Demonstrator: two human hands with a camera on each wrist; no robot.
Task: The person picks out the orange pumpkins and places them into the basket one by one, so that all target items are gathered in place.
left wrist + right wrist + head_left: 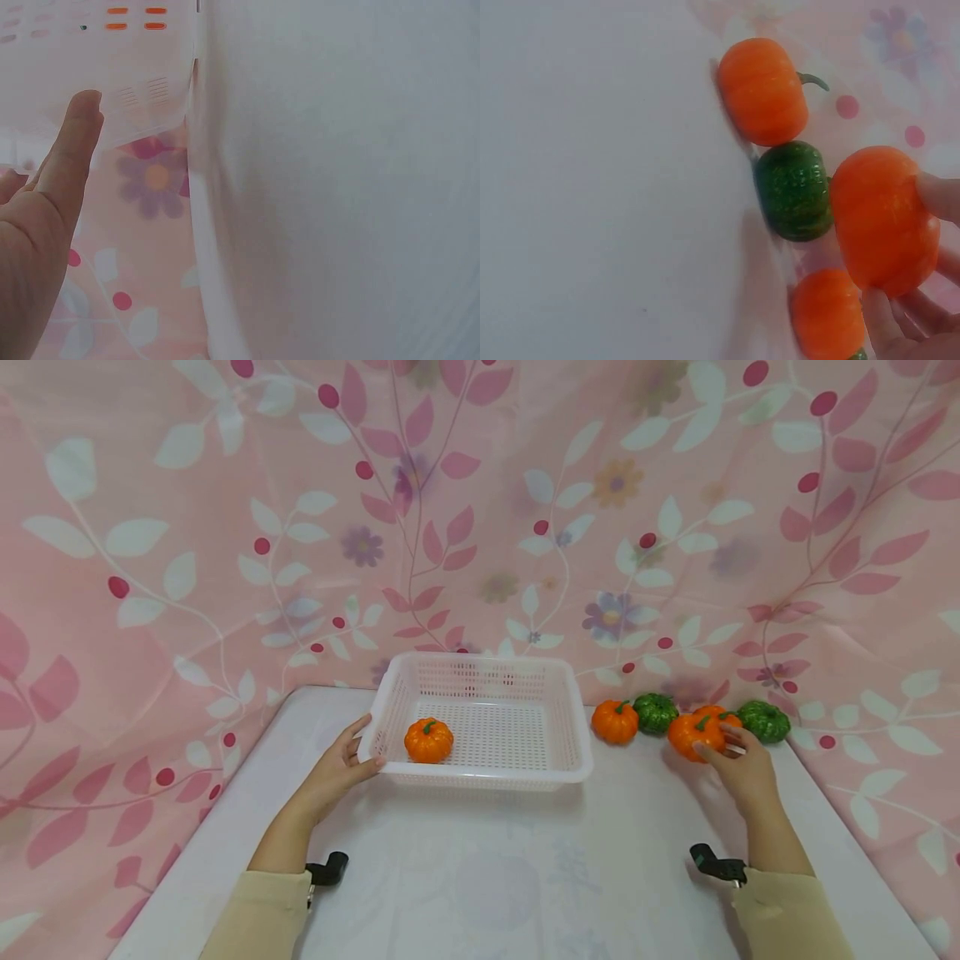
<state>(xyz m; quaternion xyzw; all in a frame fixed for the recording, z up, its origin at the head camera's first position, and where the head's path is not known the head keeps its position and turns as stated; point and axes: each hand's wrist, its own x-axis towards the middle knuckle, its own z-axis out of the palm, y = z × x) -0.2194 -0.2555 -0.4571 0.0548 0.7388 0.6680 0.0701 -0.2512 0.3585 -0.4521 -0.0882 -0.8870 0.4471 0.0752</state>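
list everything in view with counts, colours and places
table: 1, white, beneath the pumpkins
backdrop cloth: 1, pink floral, behind the table
basket: 1, white, table's far middle
basket pumpkin: 1, orange, left inside the basket
row pumpkins: 2, orange, far right
green pumpkins: 2, green, same row
held pumpkin: 1, orange, in the right hand
wrist devices: 2, black, one per wrist
sleeves: 2, beige, forearms
left hand: 1, bare, basket's near left corner
right hand: 1, bare, far right

White perforated basket (pixel 480 772), upright, centre frame, touched by left hand (pixel 330 781); orange pumpkin (pixel 686 737), green-stemmed, frame right, gripped by right hand (pixel 750 777).
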